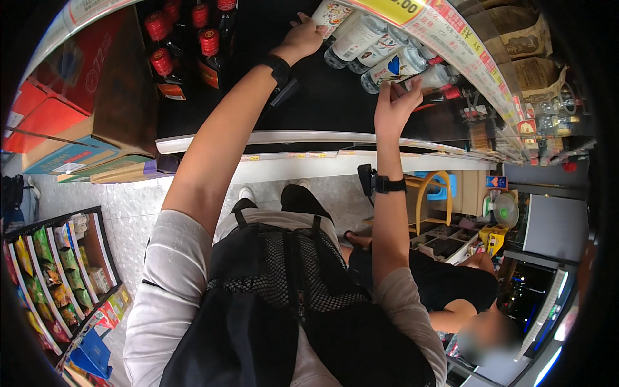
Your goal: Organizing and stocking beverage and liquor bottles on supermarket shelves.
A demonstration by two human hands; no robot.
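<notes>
Labelled clear bottles [394,68] line a black shelf [322,97], back from its front edge, left hand [300,37] against the row's left end, right hand [396,108] half-curled at its right, either's grip impossible to tell; red-capped dark bottles [209,44] stand near the left edge

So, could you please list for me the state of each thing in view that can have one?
Left hand: at a white patterned bottle, firmness of grip unclear
Right hand: fingers at a clear bottle, firmness of grip unclear
Red-capped bottles: capped, on the black shelf
Left wristband: fastened
Right wristband: fastened
Snack packets: in rows on a rack
</notes>
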